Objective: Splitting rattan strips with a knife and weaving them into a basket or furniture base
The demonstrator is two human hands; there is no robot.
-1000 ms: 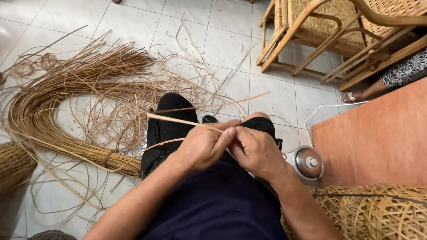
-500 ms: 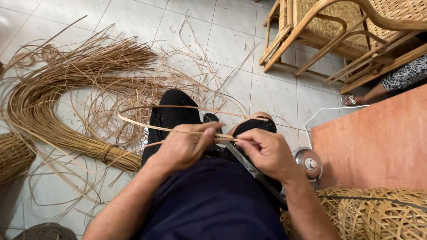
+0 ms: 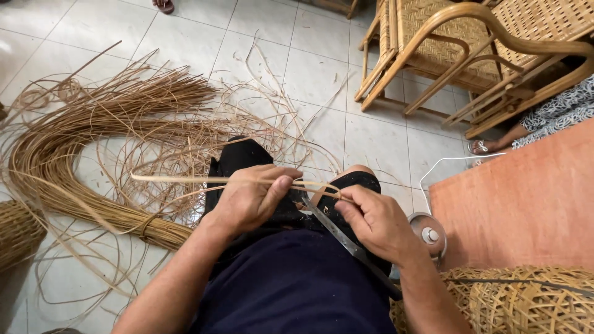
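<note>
A thin rattan strip [image 3: 204, 179] is held across the lap, pinched in the left hand [image 3: 250, 201] between thumb and curled fingers. From that hand the strip runs out to the left, over the black-clad knee, with its far end free above the tiled floor [image 3: 322, 68]. The right hand [image 3: 377, 222] is closed around a long metal blade [image 3: 346, 241], whose upper end is set against the strip just right of the left hand — the strip is also pinched there by the right fingertips. The blade slants down and to the right, along the right forearm.

On the floor to the left, a large bundle of rattan strands [image 3: 93, 142] is seen bent in a curve and tied near its near end; loose strands are scattered around it. A woven basket [image 3: 18, 232] is partly visible at the left edge, and another woven piece [image 3: 532, 300] lies at the near right. Beside the right hand, a small round metal object [image 3: 428, 234] rests by an orange board [image 3: 526, 198]. At the far right, 2 wooden cane chairs [image 3: 470, 49] are placed, with another person's foot [image 3: 486, 145] beneath them.
</note>
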